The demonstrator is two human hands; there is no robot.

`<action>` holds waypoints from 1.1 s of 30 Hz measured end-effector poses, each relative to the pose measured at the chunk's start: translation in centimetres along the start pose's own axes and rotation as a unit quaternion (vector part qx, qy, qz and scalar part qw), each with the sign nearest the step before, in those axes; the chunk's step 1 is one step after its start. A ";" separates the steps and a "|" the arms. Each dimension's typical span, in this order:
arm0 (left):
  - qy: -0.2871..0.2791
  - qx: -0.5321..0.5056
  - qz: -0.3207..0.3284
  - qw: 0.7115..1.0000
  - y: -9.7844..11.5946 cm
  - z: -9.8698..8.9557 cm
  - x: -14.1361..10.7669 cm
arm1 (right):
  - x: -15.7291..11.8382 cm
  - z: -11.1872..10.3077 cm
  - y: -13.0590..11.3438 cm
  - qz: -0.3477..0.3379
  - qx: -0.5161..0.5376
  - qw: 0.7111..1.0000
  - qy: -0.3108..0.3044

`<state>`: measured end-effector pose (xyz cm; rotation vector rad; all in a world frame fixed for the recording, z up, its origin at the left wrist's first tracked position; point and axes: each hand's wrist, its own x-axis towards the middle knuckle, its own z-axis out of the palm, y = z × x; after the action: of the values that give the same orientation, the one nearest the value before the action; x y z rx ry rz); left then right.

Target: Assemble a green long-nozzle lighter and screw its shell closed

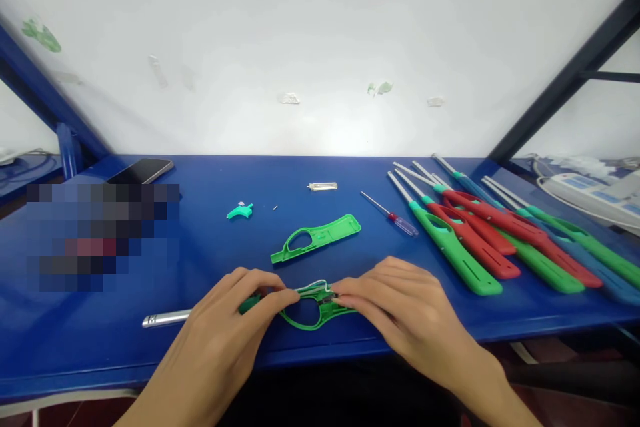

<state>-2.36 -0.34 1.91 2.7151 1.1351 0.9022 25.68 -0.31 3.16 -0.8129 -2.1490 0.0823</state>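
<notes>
An opened green lighter body (306,325) lies near the table's front edge, with a silver tube (167,318) reaching out to the left beneath my left hand (240,313). That hand is closed round the neck of the body, thumb and fingers pinching beside thin wires (316,284). My right hand (400,300) pinches at a small dark part (327,298) inside the handle and covers the handle's right end. Behind my hands rests the loose green half shell (333,233). Farther back are a teal trigger (241,211), a tiny pin (275,207) and a clear tank (323,187).
A screwdriver (400,223) lies right of the shell. Several red, green and blue lighters (463,257) are piled at the right. A phone (143,172) is at the back left beside a blurred-out area. White power strips (595,197) sit at the far right.
</notes>
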 end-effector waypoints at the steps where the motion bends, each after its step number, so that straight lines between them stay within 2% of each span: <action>1: 0.002 0.001 0.000 1.000 0.0 0.0 0.0 | 0.0 0.0 0.0 0.000 -0.001 1.000 0.001; 33: 0.013 0.003 0.018 1.000 0.1 -0.2 -0.3 | 0.0 -0.2 0.2 -0.017 -0.018 0.999 -0.024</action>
<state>-2.62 -0.65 1.93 2.7450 1.0983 0.9427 25.93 -0.24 3.27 -0.8028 -2.2138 0.0453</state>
